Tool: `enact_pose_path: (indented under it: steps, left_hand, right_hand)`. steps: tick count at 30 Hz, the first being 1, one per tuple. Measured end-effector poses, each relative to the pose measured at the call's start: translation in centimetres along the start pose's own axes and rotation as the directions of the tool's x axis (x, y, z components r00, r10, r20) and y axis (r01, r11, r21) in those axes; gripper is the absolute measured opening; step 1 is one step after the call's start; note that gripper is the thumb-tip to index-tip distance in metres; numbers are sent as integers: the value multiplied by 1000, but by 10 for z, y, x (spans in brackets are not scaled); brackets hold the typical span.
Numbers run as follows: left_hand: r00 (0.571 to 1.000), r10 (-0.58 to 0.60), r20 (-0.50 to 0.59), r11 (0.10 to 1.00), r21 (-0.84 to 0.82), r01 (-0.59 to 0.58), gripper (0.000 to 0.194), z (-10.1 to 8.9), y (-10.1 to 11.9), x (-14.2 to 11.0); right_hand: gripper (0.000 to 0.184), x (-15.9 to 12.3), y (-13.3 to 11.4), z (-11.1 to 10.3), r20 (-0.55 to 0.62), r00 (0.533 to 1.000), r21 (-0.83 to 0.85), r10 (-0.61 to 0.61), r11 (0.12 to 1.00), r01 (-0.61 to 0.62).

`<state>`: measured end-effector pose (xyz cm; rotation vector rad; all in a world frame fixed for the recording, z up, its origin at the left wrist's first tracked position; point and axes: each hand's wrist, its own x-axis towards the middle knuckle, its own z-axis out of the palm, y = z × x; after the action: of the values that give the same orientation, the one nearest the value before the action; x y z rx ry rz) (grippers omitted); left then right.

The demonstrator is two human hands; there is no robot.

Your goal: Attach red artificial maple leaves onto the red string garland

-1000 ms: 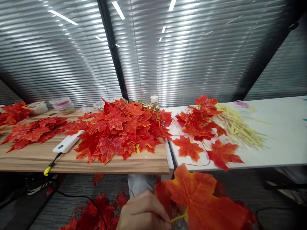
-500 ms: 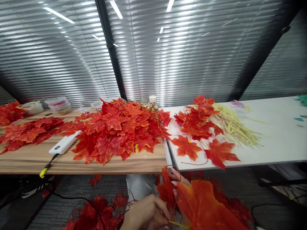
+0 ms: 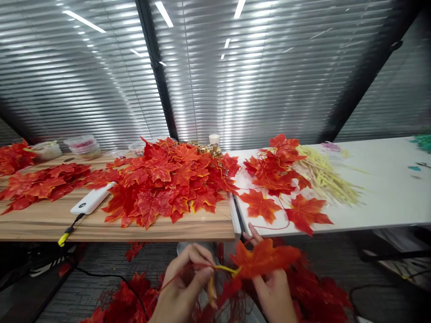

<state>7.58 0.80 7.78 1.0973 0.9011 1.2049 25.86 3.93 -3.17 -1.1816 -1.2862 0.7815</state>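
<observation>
My left hand (image 3: 183, 282) is low in the view below the table edge, its fingers pinched on the yellow stem (image 3: 225, 269) of a red maple leaf (image 3: 264, 258) and on a thin red string. My right hand (image 3: 274, 287) is under that leaf, palm up, fingers partly spread with the leaf lying across them. More red leaves on strings (image 3: 316, 291) hang below and to the right of both hands.
A big heap of red leaves (image 3: 168, 179) covers the wooden table (image 3: 134, 231). A white power bank (image 3: 90, 199) with a cable lies at its left. The white table (image 3: 387, 197) carries loose leaves and yellow stems (image 3: 323, 177). Plastic tubs (image 3: 82, 146) stand at the back left. Leaves lie on the floor (image 3: 131, 300).
Both hands rose into view. The leaf swung from hanging low to lying flat across my right hand, and my left fingers now pinch its stem higher up.
</observation>
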Motion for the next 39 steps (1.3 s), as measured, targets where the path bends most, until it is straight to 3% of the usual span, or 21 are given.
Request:
enact_pose_path:
  steps: [5, 10, 17, 21, 25, 27, 32, 36, 39]
  left_hand:
    - [974, 54, -219, 991, 129, -26, 33, -4, 16, 16]
    - [963, -76, -260, 995, 36, 88, 42, -9, 15, 30]
    - [921, -141, -363, 988, 1, 152, 49, -21, 10, 40]
    - [931, -107, -349, 992, 24, 122, 52, -29, 0, 45]
    - [950, -94, -299, 993, 46, 113, 50, -23, -6, 42]
    - [967, -84, -242, 991, 83, 107, 47, -14, -5, 38]
    - [991, -16, -136, 980, 196, 42, 35, 8, -7, 31]
    - [991, -105, -84, 977, 179, 118, 35, 13, -16, 29]
    - [981, -195, 15, 970, 152, 191, 36, 12, -24, 27]
  right_hand:
    - [42, -7, -16, -9, 28, 998, 7, 58, 998, -58]
    - [31, -7, -18, -14, 52, 994, 7, 92, 996, -92]
    - [21, -2, -21, -28, -12, 1000, -75, -19, 997, 18]
    - [21, 1, -18, -32, -27, 998, -128, -59, 990, 55]
    - [14, -3, -20, -29, -95, 962, -267, -256, 938, 223]
    - [13, -8, -25, -22, -49, 945, -280, -322, 913, 296]
    - [16, -21, -37, 0, 160, 955, -218, -251, 934, 282]
    - [27, -18, -40, 4, 121, 975, -139, -186, 969, 203]
    - [20, -14, -44, -1, 139, 978, -117, -158, 978, 174]
